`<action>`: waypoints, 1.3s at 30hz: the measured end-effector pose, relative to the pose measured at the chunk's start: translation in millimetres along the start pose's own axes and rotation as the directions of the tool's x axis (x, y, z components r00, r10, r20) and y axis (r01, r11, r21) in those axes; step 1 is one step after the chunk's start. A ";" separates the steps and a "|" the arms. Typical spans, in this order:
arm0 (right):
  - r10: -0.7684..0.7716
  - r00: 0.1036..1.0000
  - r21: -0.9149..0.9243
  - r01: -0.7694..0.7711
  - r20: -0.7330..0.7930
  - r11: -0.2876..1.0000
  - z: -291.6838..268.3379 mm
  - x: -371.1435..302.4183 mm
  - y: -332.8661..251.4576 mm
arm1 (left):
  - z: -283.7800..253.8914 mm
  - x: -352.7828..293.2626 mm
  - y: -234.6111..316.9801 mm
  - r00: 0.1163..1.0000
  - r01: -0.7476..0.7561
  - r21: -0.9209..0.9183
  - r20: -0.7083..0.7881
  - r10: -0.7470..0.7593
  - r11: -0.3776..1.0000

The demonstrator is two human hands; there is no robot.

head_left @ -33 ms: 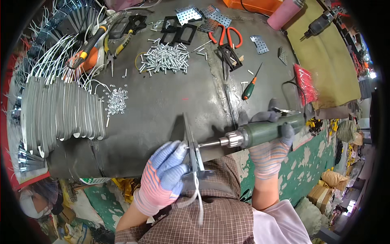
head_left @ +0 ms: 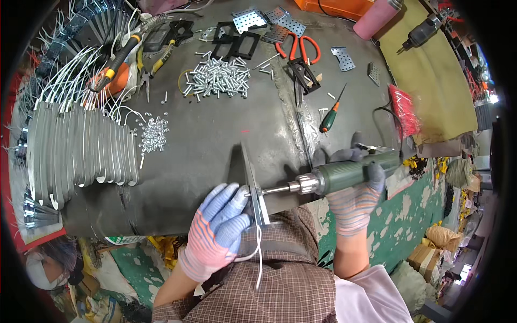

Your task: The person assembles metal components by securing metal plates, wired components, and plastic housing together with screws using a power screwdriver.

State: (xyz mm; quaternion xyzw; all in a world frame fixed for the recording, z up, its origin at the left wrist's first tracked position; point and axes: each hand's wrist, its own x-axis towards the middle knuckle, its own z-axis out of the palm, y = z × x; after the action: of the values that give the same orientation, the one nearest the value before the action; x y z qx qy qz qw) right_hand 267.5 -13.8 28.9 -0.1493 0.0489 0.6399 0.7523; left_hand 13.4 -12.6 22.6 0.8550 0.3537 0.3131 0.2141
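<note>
My left hand (head_left: pixel 218 231), in a striped knit glove, grips a flat grey metal strip piece (head_left: pixel 253 185) with a white cable (head_left: pixel 259 253) hanging from its lower end. The strip stands on edge above the table's front edge. My right hand (head_left: pixel 355 196), gloved too, is wrapped round a green electric screwdriver (head_left: pixel 353 175). Its bit points left and meets the right side of the strip near my left fingertips. Whatever fastener sits at the bit's tip is too small to make out.
Metal strips with white cables (head_left: pixel 81 151) are stacked at left. Beside them lie small nuts (head_left: pixel 154 133); farther back, a heap of screws (head_left: pixel 218 76), pliers (head_left: pixel 148 78) and red-handled scissors (head_left: pixel 309 49). A hand screwdriver (head_left: pixel 330 117) and red bag (head_left: pixel 405 110) lie right.
The strip has turned slightly in my left hand, and the dark part at its lower end no longer shows. The white cable has swung left. My right hand and the electric screwdriver have shifted slightly left.
</note>
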 end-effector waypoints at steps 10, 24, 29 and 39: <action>-0.012 0.999 -0.039 0.010 -0.053 0.999 -34.4 3.1 -12.3 | -7.5 8.5 -47.9 0.902 0.352 0.098 -0.300 -0.310 0.931; 0.033 0.999 -0.048 -0.035 -0.043 0.998 -25.3 6.3 -4.2 | -22.7 24.4 -101.4 0.865 0.495 0.579 -0.403 -0.301 0.648; 0.030 0.998 -0.050 -0.033 -0.061 0.998 -24.8 6.5 -4.5 | -33.3 33.5 -112.0 0.912 0.404 0.667 -0.237 -0.336 0.626; -0.012 0.999 -0.097 0.008 -0.043 0.995 -21.7 5.4 -1.0 | 5.0 7.1 -7.2 0.623 0.327 -0.935 0.101 -0.776 0.140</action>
State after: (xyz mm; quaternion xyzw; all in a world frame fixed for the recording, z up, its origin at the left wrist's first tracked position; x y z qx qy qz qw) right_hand 272.0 -15.1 7.0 -0.1998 0.0335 0.6342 0.7462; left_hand 17.4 -3.3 17.5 0.3055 0.4591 0.5144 0.6568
